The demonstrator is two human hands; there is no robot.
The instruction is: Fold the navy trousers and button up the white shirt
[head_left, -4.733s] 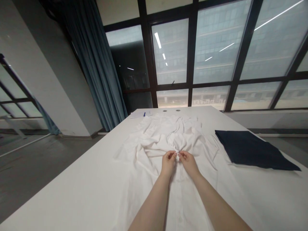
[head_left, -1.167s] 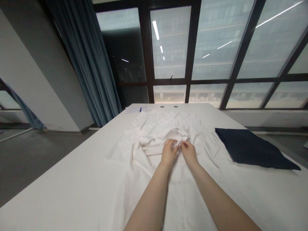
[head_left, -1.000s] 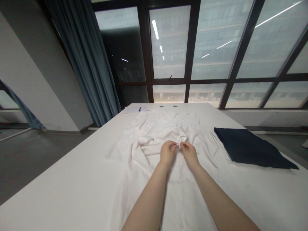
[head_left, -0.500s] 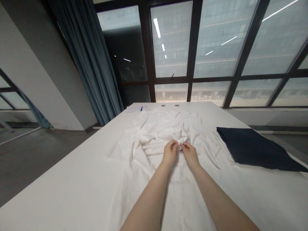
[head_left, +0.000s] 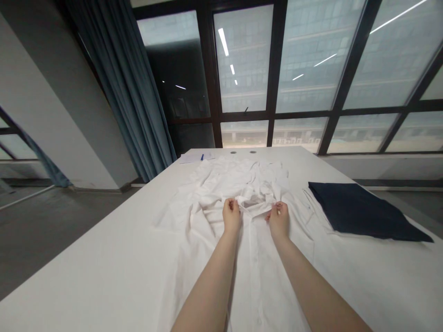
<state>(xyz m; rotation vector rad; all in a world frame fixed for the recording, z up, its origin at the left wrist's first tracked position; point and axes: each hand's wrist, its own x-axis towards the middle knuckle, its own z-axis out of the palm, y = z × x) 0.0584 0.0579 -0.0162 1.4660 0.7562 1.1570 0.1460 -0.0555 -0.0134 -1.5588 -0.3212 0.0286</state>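
A white button-front shirt (head_left: 214, 216) lies spread and creased along the middle of the white table (head_left: 104, 276). My left hand (head_left: 231, 216) is closed on the left side of the shirt's collar (head_left: 254, 206). My right hand (head_left: 278, 217) is closed on the collar's right side. The two hands are apart and the collar is stretched open between them. The buttoned front runs down between my forearms.
A folded dark navy cloth (head_left: 360, 211) lies on the table to the right. A sheet of paper with a blue pen (head_left: 201, 157) sits at the far left corner. Blue curtains (head_left: 131, 87) and large windows stand beyond the table's far edge.
My hands were pinched close together at the shirt's neck. They have moved apart to either side, pulling the collar open and flat.
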